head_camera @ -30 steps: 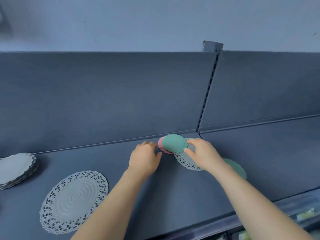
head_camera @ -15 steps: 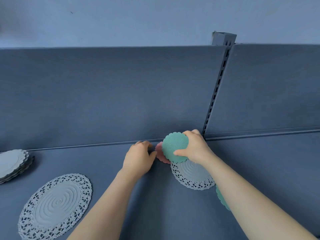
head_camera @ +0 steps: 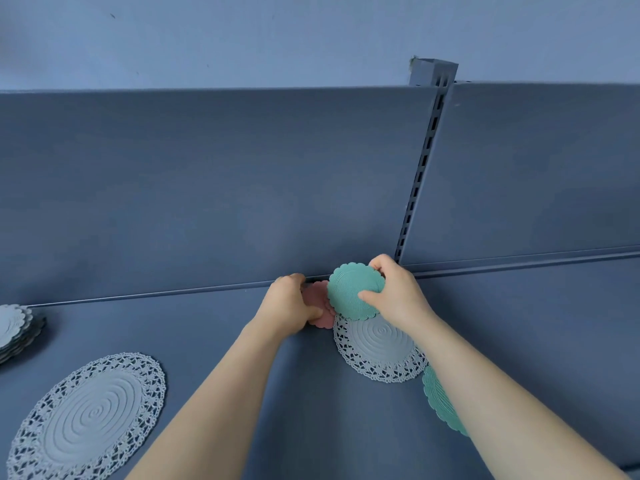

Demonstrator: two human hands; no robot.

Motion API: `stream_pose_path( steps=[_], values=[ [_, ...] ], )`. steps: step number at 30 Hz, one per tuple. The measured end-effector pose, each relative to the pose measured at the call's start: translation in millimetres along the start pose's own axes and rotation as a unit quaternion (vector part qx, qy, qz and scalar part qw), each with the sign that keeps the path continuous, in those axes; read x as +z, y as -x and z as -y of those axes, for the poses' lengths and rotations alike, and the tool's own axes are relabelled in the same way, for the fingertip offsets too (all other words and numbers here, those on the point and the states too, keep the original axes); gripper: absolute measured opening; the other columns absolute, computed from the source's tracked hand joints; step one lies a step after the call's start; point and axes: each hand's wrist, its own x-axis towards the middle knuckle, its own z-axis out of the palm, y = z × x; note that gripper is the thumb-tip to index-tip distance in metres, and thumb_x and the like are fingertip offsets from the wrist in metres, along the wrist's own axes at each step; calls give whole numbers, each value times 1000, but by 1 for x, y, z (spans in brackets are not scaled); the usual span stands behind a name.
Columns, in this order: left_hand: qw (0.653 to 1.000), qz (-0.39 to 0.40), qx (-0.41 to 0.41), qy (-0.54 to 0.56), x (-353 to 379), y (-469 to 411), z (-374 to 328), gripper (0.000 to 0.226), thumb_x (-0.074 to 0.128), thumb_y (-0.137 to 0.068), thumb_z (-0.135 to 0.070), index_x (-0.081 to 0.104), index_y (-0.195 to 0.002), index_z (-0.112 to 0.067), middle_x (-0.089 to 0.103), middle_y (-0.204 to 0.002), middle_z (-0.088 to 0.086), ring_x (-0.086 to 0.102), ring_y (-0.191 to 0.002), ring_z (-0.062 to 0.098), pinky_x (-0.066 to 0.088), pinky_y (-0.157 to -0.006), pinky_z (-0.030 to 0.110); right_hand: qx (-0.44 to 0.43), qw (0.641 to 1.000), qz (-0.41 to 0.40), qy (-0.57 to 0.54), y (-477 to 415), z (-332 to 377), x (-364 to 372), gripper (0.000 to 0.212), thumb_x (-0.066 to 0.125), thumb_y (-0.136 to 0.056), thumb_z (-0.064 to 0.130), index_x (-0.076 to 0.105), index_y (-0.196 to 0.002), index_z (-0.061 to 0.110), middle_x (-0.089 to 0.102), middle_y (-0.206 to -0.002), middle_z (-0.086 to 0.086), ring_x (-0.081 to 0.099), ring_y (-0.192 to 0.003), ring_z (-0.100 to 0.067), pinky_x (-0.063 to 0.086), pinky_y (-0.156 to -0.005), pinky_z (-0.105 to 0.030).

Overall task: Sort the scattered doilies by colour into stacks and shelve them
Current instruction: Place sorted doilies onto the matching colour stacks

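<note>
1. On the shelf [head_camera: 214, 341], from the left, I see a grey stack [head_camera: 15, 329] and lace doilies.
2. My left hand [head_camera: 289, 306] has its fingers closed on the pink doily [head_camera: 320, 303]; it looks thin, floppy and light.
3. My right hand [head_camera: 398, 296] pinches the green doily [head_camera: 353, 289] by its rim, the best place to hold it.
4. I can read no writing.

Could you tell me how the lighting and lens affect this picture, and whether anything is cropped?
Head view: soft, even bluish light, no glare; wide-angle lens bows the shelf edge; the grey stack is cropped at left; the right hand and its green doily look sharp.
</note>
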Motion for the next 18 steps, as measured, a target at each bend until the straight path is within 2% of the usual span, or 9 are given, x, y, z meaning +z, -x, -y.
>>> stream_pose_path(
  steps=[2, 5, 9, 12, 15, 16, 18],
  values=[
    [999, 20, -18, 18, -2, 1, -3, 34, 77, -68, -20, 60, -95, -9, 64, -90, 4, 59, -81, 23, 44, -60, 27, 15, 1000, -4, -14, 0, 1, -4, 29, 71, -78, 15, 49, -95, 22, 55, -93, 8, 51, -84, -16, 38, -65, -28],
    [999, 13, -4, 33, 0, 7, -1, 20, 73, -71, -17, 56, -80, -12, 58, -72, -2, 53, -69, 21, 35, -49, 24, 17, 999, -7, -28, 3, 4, -9, 26, 70, -77, 12, 49, -88, 21, 53, -87, 8, 51, -81, -16, 36, -58, -22],
    [998, -56, 9, 38, -8, 25, 6, 22, 70, -75, -16, 48, -75, -12, 51, -70, -2, 46, -66, 20, 31, -49, 25, 11, 998, -12, -54, 8, 17, -13, 22, 69, -78, 11, 51, -88, 20, 56, -87, 6, 53, -81, -16, 38, -59, -24],
    [991, -119, 2, 66, -28, 43, 21, 10, 61, -78, -9, 51, -77, -5, 58, -74, 8, 44, -63, 21, 33, -51, 27, -6, 997, -4, -83, 13, 41, -8, 21, 69, -78, 11, 54, -92, 15, 61, -92, 1, 57, -81, -20, 43, -61, -27],
    [979, -192, -4, 73, -53, 68, 43, 3, 55, -81, -6, 53, -83, -3, 61, -77, 12, 46, -64, 24, 34, -51, 28, -21, 991, 30, -128, 21, 75, 8, 21, 67, -79, 9, 54, -95, 12, 61, -95, -3, 62, -68, -22, 47, -49, -25],
    [974, -213, -10, 76, -63, 78, 52, 1, 55, -83, -6, 54, -84, -6, 61, -76, 10, 49, -65, 25, 35, -51, 27, -30, 989, 42, -138, 23, 87, 17, 21, 68, -79, 9, 54, -94, 14, 61, -96, -3, 62, -68, -25, 49, -50, -27],
    [963, -256, -26, 76, -84, 99, 69, 3, 55, -85, -7, 57, -87, -9, 62, -75, 5, 53, -70, 26, 35, -51, 18, -60, 988, 56, -132, 27, 113, 36, 22, 69, -78, 12, 54, -94, 17, 63, -97, 0, 61, -79, -23, 48, -60, -28]
  ],
)
